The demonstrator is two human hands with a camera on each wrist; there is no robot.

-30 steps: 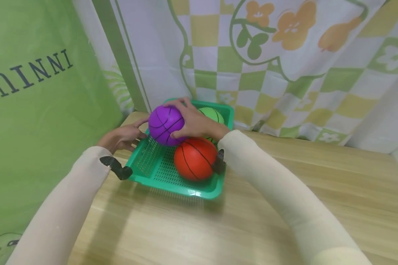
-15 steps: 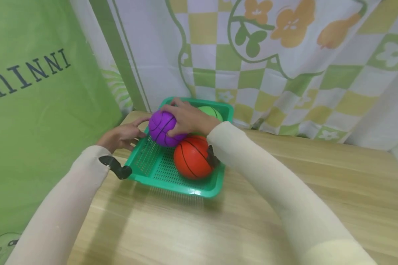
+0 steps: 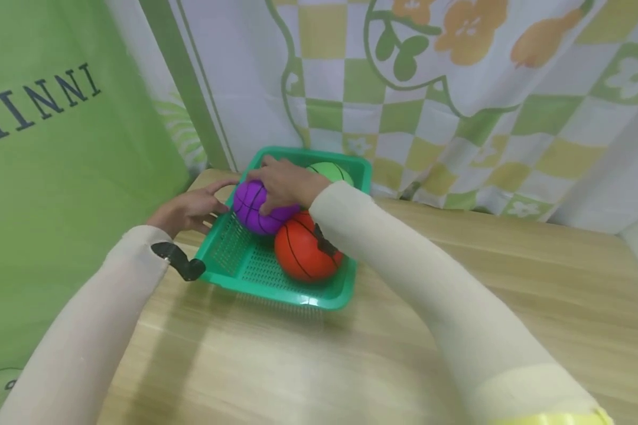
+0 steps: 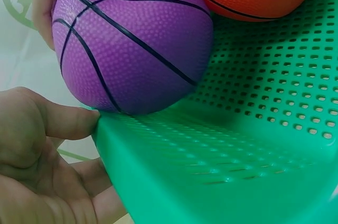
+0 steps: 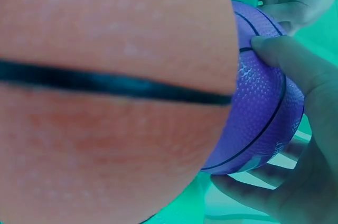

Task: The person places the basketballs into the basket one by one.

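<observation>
A purple toy basketball [image 3: 260, 208] sits at the left side of a green plastic basket [image 3: 276, 290], low against its rim. My right hand [image 3: 284, 186] grips this ball from above, thumb on the near side and fingers round the far side, as the right wrist view also shows. At the basket's left rim, my left hand [image 4: 47, 166] holds the edge, thumb on the rim and fingers against the outer wall. Beside the purple ball lies a red toy basketball [image 3: 305, 248], partly under my right wrist. Behind my right hand a light green toy basketball [image 3: 331, 171] is partly hidden.
The basket stands on a light wooden table [image 3: 404, 366]. A checked, flower-patterned curtain [image 3: 430, 118] hangs just behind it. On the left is a green cloth panel [image 3: 58, 189] with dark lettering.
My right hand has moved the purple ball slightly left and down into the basket. The left hand stays at the rim. The head view has shifted a little.
</observation>
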